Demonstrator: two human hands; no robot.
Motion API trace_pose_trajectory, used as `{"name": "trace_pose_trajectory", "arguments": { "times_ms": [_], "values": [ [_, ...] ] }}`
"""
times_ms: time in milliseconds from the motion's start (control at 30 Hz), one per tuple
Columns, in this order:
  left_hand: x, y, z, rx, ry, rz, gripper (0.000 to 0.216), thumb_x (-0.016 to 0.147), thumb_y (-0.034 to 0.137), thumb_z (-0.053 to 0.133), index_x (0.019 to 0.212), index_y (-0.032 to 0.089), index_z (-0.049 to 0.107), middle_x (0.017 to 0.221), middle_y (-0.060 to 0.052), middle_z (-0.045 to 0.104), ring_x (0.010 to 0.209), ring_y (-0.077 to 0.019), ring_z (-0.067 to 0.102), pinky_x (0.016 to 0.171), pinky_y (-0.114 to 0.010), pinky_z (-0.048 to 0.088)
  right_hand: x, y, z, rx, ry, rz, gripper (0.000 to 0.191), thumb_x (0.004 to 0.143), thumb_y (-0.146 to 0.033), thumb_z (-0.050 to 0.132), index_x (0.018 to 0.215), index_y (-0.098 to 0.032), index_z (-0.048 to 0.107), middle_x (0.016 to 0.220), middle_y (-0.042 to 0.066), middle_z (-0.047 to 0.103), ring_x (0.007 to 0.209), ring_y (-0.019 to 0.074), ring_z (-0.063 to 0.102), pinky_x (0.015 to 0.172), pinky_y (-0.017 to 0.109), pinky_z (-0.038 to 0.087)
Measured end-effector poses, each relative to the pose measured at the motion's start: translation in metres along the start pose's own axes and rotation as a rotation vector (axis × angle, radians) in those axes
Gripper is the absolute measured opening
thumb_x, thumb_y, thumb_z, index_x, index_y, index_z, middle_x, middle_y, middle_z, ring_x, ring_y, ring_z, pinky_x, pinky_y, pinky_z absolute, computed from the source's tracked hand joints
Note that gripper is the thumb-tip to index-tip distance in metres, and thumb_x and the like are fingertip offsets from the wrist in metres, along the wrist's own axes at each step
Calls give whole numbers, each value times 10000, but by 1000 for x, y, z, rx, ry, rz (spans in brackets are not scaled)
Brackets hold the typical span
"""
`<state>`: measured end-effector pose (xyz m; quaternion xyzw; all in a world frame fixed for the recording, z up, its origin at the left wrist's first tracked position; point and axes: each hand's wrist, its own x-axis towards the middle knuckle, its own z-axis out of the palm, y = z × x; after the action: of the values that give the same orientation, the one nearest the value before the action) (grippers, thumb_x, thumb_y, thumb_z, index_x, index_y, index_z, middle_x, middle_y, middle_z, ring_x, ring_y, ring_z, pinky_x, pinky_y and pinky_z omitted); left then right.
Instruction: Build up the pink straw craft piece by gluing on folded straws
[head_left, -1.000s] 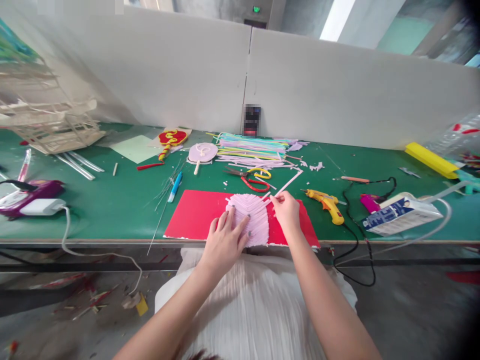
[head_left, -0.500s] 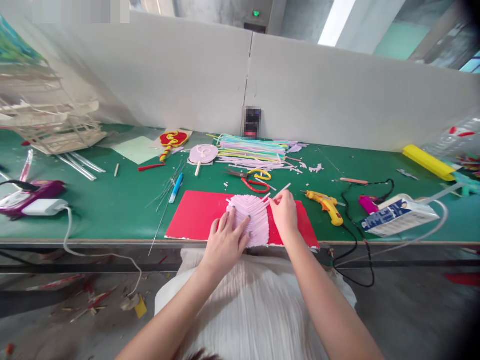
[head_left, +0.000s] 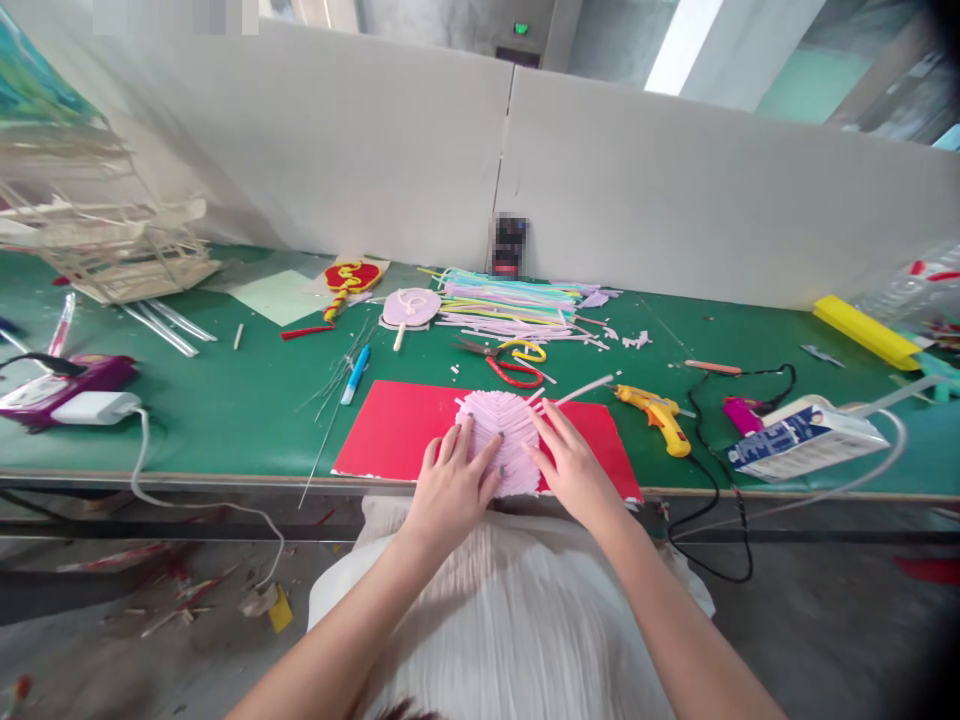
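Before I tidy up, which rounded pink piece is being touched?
The near piece, on the red board, under the left hand; the far piece lies untouched.

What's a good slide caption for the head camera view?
Left hand resting on a ribbed lilac piece over red board, right hand at its edge, scissors and yellow glue gun nearby.

L hand [head_left: 448, 485] on lilac pc [head_left: 496, 407], R hand [head_left: 579, 468] at edge.

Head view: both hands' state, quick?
Left hand: open, resting on the lilac piece.
Right hand: open at that piece's right edge; whether it touches the pale strip, can't tell.
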<state>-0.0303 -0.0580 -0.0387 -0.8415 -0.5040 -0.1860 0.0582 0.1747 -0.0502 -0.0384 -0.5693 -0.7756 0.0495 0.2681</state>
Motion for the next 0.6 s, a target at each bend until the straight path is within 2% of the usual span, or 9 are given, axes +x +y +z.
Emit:
{"name": "trace_pose_trajectory", "arguments": {
  "times_ms": [167, 433, 600],
  "values": [
    [0, 0, -1, 10, -19, -3, 426, 956, 411, 441, 1356, 289, 523, 1452, -166, 438, 1278, -334, 460, 995, -475, 391, -8, 3, -13, -166, -152, -117, 492, 973, -426, 367, 1449, -301, 377, 1583, 52, 200, 1459, 276, 141, 1131, 522, 289],
    [2, 1, -5, -2, -54, -8, 423, 956, 401, 440, 1355, 287, 522, 1466, -167, 419, 1288, -337, 450, 1003, -493, 386, -6, 9, -13, -256, -276, -90, 557, 974, -506, 287, 1483, -280, 300, 1585, 56, 170, 1463, 276, 99, 1143, 536, 240],
    [2, 0, -5, -2, -55, -8, 424, 955, 396, 445, 1356, 281, 522, 1466, -169, 418, 1286, -339, 451, 1002, -493, 386, -4, 13, -14, -238, -304, -98, 576, 973, -521, 279, 1501, -298, 229, 1586, 48, 160, 1462, 256, 109, 1147, 533, 231]
  ]
}}
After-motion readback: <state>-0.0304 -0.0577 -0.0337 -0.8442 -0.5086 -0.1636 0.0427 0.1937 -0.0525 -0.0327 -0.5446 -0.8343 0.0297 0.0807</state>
